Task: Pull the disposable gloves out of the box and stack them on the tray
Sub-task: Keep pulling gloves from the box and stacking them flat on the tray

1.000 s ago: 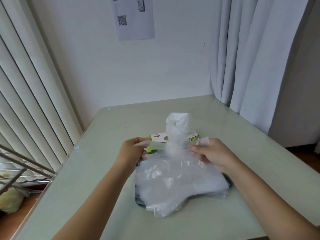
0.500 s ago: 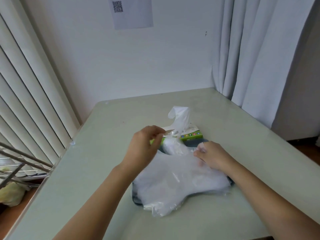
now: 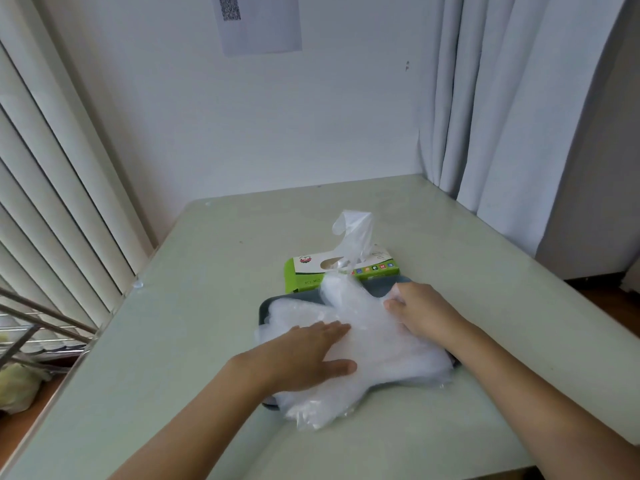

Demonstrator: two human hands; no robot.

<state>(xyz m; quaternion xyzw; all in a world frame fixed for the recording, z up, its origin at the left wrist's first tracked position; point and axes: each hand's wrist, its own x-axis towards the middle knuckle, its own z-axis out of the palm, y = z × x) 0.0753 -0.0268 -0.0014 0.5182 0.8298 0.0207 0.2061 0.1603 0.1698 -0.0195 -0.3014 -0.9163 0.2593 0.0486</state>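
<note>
Soft, cool daylight fills the scene, brightest on the white vertical blinds (image 3: 52, 202) at the left and dimmer toward the grey wall (image 3: 606, 150) at the far right. The pale green tabletop (image 3: 207, 306) carries a dull sheen and only faint, soft-edged shadows. The pile of clear plastic gloves (image 3: 381, 341) is washed out to a near-white blur with little inner detail. Wide-angle distortion bends the blinds and the white curtain (image 3: 502, 116) at the edges. The code on the white paper sheet (image 3: 261, 24) is smeared and unreadable.
</note>
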